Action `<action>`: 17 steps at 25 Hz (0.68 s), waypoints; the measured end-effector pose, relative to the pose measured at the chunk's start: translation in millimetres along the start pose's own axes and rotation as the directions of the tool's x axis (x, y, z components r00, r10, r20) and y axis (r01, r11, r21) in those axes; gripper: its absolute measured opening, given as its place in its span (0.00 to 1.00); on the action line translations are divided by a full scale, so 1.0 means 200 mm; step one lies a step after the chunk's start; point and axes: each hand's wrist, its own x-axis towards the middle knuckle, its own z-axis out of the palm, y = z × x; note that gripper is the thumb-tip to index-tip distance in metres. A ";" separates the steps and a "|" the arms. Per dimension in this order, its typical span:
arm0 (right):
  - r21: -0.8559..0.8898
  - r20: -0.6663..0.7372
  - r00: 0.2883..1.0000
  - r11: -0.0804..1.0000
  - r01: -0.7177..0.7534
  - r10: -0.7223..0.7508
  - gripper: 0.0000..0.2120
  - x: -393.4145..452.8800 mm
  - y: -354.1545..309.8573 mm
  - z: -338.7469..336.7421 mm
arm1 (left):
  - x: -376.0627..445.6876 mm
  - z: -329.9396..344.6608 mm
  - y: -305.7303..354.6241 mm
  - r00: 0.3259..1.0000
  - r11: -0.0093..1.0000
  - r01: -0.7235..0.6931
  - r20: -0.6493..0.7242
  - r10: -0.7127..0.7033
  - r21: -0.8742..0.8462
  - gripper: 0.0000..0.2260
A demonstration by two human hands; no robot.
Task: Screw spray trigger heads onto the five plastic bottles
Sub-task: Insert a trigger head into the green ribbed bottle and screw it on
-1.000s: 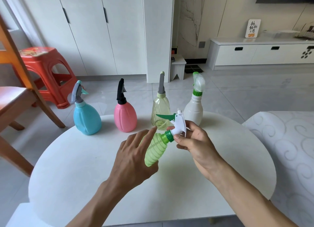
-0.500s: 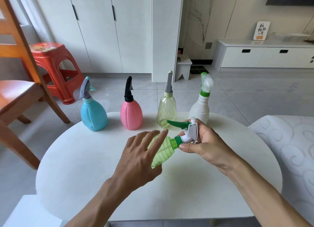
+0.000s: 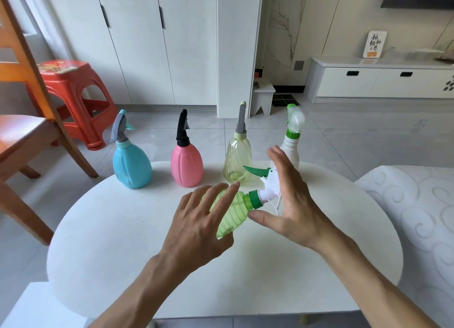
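Note:
A light green ribbed bottle (image 3: 229, 213) is tilted above the white round table (image 3: 118, 232), neck up and to the right. My left hand (image 3: 199, 223) holds its body. A white trigger head with a green lever (image 3: 269, 182) sits on the neck by a green collar (image 3: 255, 200). My right hand (image 3: 292, 204) is spread around that head, thumb just below the collar, fingers behind it. Along the far edge stand a blue bottle (image 3: 131, 166), a pink bottle (image 3: 187, 166), a clear yellowish bottle (image 3: 237, 160) and a white bottle (image 3: 292, 150), each with a spray head on.
A wooden chair (image 3: 27, 136) and a red plastic stool (image 3: 71, 91) stand to the left of the table. A white patterned cushion (image 3: 415, 217) lies close on the right. A white box corner (image 3: 36, 308) shows at the lower left.
My right hand has let go of the trigger head and spread its fingers apart. The left hand still holds the green bottle, now tilted a little more upright.

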 end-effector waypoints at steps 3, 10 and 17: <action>-0.204 0.002 0.971 0.951 0.233 -0.238 0.31 0.01 0.03 -0.01 | 0.00 -0.01 -0.01 1.000 1.000 -0.010 -0.017 0.009 -0.021 0.39; -0.433 0.126 0.961 0.858 0.277 -0.246 0.14 0.00 0.04 -0.04 | -0.02 -0.02 -0.04 0.996 0.996 -0.082 0.042 0.080 0.035 0.38; 0.021 0.122 0.992 0.999 0.033 -0.035 0.18 -0.02 -0.01 -0.01 | -0.01 0.00 -0.03 0.994 0.995 -0.095 0.054 0.092 0.041 0.39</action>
